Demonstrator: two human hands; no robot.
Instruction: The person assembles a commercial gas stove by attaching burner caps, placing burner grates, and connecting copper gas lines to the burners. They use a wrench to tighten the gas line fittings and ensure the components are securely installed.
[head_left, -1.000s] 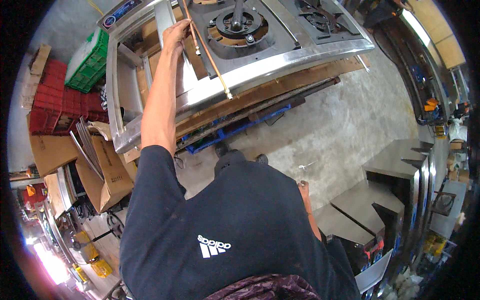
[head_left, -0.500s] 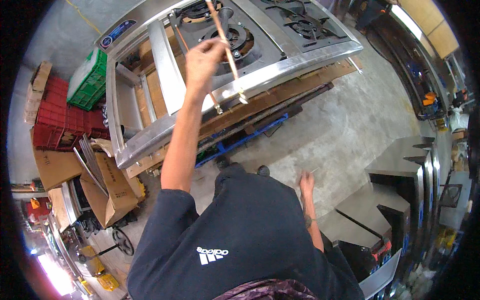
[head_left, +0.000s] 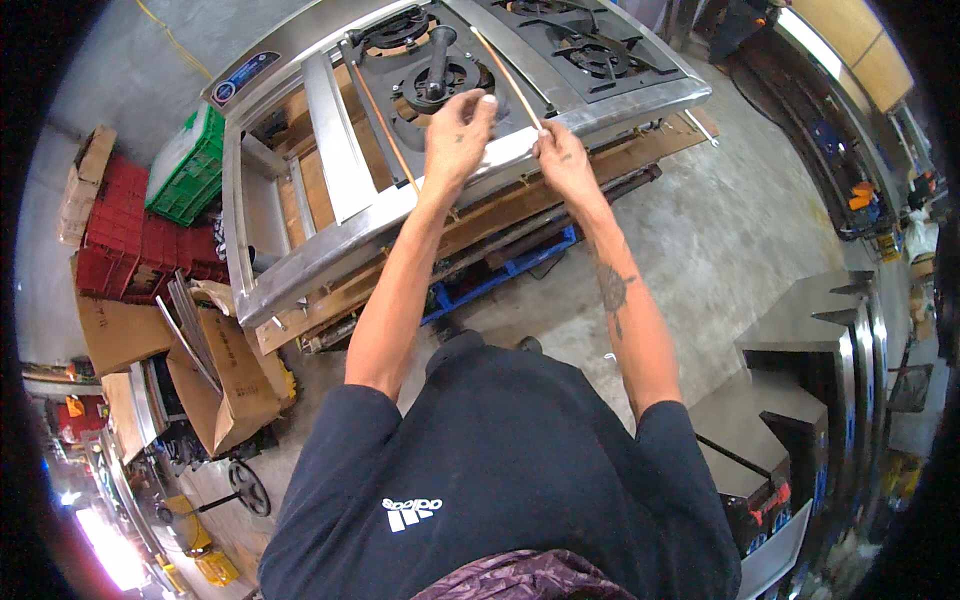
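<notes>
Copper tube (head_left: 508,80) slants over stove (head_left: 530,60), long axis running away and leftward from your right hand (head_left: 568,162), pinched on near end; your left hand (head_left: 460,135) sits left of it, grip unclear.

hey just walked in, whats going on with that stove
A person in a dark T-shirt is at a stainless-steel gas stove, holding the near end of a thin copper tube in the right hand. The left hand is close by, near the front burner; whether it grips anything is unclear. A second copper tube lies farther left, partly hidden by the left arm. The stove's left section has no top panel.
</notes>
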